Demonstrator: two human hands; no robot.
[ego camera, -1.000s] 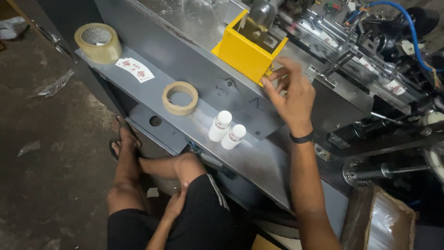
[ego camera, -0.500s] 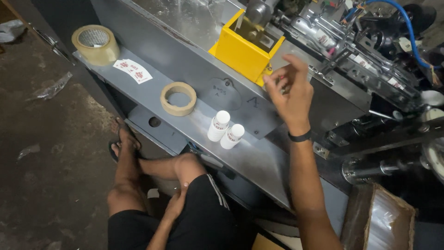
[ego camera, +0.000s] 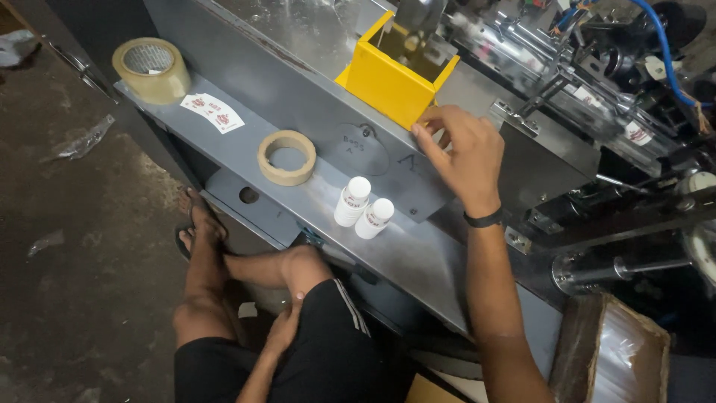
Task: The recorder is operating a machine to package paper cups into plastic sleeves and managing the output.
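Observation:
My right hand (ego camera: 462, 153), with a black band on its wrist, is raised against the grey machine panel (ego camera: 298, 82). Its curled fingertips touch the lower right corner of a yellow open-topped box (ego camera: 388, 78). Whether they pinch anything is hidden. My left hand (ego camera: 285, 328) lies loosely on my thigh beside my bent knee and holds nothing. Two small white bottles (ego camera: 363, 209) with white caps lie side by side on the grey shelf (ego camera: 418, 257), below and left of my right hand.
A tan tape ring (ego camera: 286, 157) lies on the shelf, with a larger roll of clear tape (ego camera: 151, 69) and a loose label strip (ego camera: 212, 112) at the far left. Machine rollers, shafts and a blue hose (ego camera: 664, 52) fill the right. A wrapped carton (ego camera: 611, 354) stands at the lower right.
My right hand stays at the yellow box's corner, with its fingers shifted slightly and curled closer in. My left hand has not moved.

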